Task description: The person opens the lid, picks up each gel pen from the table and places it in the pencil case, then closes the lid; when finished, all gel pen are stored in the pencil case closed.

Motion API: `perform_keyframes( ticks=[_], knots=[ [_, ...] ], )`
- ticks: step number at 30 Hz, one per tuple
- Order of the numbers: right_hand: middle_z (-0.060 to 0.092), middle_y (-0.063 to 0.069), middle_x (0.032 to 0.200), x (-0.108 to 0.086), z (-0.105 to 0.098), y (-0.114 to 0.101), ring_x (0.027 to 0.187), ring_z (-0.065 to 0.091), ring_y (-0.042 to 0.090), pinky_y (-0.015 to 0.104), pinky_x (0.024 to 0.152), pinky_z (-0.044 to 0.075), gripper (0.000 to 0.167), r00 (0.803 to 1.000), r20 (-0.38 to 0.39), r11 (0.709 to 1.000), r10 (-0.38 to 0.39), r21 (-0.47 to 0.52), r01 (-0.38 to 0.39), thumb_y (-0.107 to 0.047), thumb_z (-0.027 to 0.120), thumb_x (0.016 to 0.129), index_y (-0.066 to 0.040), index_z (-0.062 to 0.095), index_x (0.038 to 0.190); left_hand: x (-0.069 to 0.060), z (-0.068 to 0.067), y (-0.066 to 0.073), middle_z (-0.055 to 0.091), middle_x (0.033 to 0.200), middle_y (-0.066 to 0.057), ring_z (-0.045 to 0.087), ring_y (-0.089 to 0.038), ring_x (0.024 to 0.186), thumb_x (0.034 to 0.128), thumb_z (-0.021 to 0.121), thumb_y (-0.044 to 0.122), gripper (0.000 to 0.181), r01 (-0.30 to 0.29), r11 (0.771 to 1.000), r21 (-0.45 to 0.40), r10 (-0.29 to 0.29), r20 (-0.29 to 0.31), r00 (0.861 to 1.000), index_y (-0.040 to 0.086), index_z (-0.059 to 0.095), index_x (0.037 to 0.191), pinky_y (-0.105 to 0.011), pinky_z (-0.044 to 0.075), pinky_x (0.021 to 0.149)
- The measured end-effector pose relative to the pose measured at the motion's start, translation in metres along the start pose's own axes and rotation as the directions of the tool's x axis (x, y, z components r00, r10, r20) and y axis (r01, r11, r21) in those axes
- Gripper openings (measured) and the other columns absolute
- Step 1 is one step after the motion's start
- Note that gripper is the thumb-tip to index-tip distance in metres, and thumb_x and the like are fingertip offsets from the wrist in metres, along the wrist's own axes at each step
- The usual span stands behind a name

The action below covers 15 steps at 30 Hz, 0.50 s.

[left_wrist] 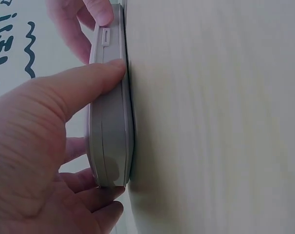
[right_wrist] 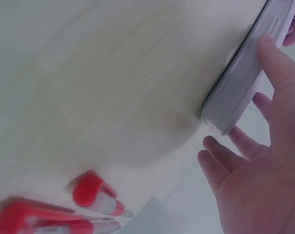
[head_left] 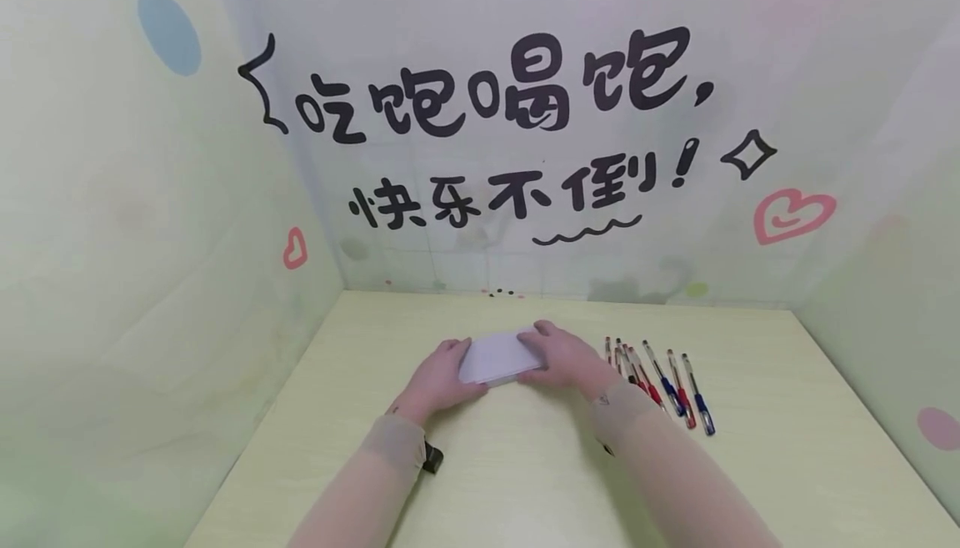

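Note:
A flat, pale rectangular case [head_left: 497,356] lies on the table between both hands; its side [left_wrist: 108,126] shows a small slot near the middle of the edge. My left hand [head_left: 444,377] grips its left end, thumb on the near side and fingers around the far side and end. My right hand [head_left: 564,358] holds the right end the same way; in the right wrist view that hand [right_wrist: 264,136] has its thumb on the case's side [right_wrist: 242,73] and some fingers at its end.
Several pens [head_left: 663,381] with red, blue and dark caps lie on the table [head_left: 787,465] right of my right hand. A printed backdrop [head_left: 450,264] stands behind the table. A small black object [head_left: 432,457] shows beside the left sleeve.

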State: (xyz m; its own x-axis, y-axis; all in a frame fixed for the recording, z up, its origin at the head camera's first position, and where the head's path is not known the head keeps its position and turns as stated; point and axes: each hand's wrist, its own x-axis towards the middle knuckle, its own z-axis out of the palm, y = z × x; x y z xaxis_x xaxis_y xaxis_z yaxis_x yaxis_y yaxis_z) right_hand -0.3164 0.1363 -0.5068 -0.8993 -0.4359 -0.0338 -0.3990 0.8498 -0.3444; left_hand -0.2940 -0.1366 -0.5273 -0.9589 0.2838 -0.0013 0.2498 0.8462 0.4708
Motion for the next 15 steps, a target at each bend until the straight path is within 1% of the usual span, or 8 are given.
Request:
perform_keyframes(
  ticks=[1,3,5,9,12,15],
  knots=[
    [0.041,0.025,0.174,-0.003,0.000,0.001,0.152,0.052,0.050,0.066,0.125,0.049,0.083,1.000,-0.007,1.000,-0.004,-0.002,0.004,-0.051,0.086,0.093,-0.022,0.055,0.163,0.000,0.001,0.001,0.051,0.166,-0.023,0.059,-0.041,0.146,0.0892,0.088,0.050,0.102,-0.006,1.000,-0.002,0.006,0.006,1.000,0.005,0.042,0.169,-0.057,0.051,0.126],
    [0.042,0.025,0.173,-0.010,0.001,0.004,0.151,0.053,0.049,0.066,0.125,0.049,0.081,1.000,-0.018,1.000,0.003,-0.005,-0.003,-0.052,0.086,0.093,-0.022,0.055,0.163,-0.001,0.003,0.003,0.050,0.167,-0.022,0.058,-0.041,0.148,0.0893,0.088,0.049,0.102,-0.019,1.000,-0.014,0.019,0.016,1.000,0.006,0.042,0.169,-0.057,0.050,0.127],
    [0.042,0.026,0.172,-0.019,0.003,0.007,0.150,0.054,0.049,0.066,0.124,0.050,0.080,0.999,-0.036,1.000,0.005,-0.006,-0.005,-0.053,0.084,0.094,-0.022,0.056,0.162,-0.001,0.006,0.006,0.048,0.169,-0.023,0.056,-0.043,0.150,0.0893,0.088,0.048,0.101,-0.037,0.999,-0.038,0.038,0.021,0.999,0.007,0.042,0.169,-0.058,0.048,0.128],
    [0.041,0.025,0.173,-0.040,0.006,0.011,0.149,0.055,0.050,0.068,0.122,0.050,0.080,0.998,-0.059,0.999,0.039,0.004,-0.039,-0.057,0.082,0.095,-0.022,0.055,0.163,-0.004,0.011,0.010,0.043,0.173,-0.021,0.051,-0.044,0.155,0.0889,0.089,0.046,0.100,-0.070,0.993,-0.092,0.074,0.041,0.996,0.010,0.042,0.170,-0.060,0.044,0.131],
    [0.044,0.025,0.171,-0.055,0.006,0.010,0.146,0.057,0.050,0.069,0.120,0.052,0.081,0.995,-0.076,0.998,0.058,0.037,-0.055,-0.055,0.084,0.094,-0.019,0.057,0.161,-0.005,0.015,0.012,0.042,0.175,-0.018,0.048,-0.043,0.157,0.0876,0.090,0.045,0.100,-0.092,0.986,-0.137,0.100,0.053,0.994,0.013,0.043,0.170,-0.061,0.041,0.133],
    [0.048,0.023,0.169,-0.068,0.005,0.009,0.147,0.057,0.049,0.068,0.122,0.051,0.080,0.994,-0.094,0.998,0.048,0.054,-0.044,-0.050,0.086,0.093,-0.013,0.059,0.159,-0.006,0.020,0.011,0.042,0.176,-0.014,0.047,-0.041,0.158,0.0855,0.092,0.043,0.100,-0.120,0.975,-0.189,0.132,0.053,0.990,0.014,0.045,0.169,-0.061,0.041,0.133]
  ],
)
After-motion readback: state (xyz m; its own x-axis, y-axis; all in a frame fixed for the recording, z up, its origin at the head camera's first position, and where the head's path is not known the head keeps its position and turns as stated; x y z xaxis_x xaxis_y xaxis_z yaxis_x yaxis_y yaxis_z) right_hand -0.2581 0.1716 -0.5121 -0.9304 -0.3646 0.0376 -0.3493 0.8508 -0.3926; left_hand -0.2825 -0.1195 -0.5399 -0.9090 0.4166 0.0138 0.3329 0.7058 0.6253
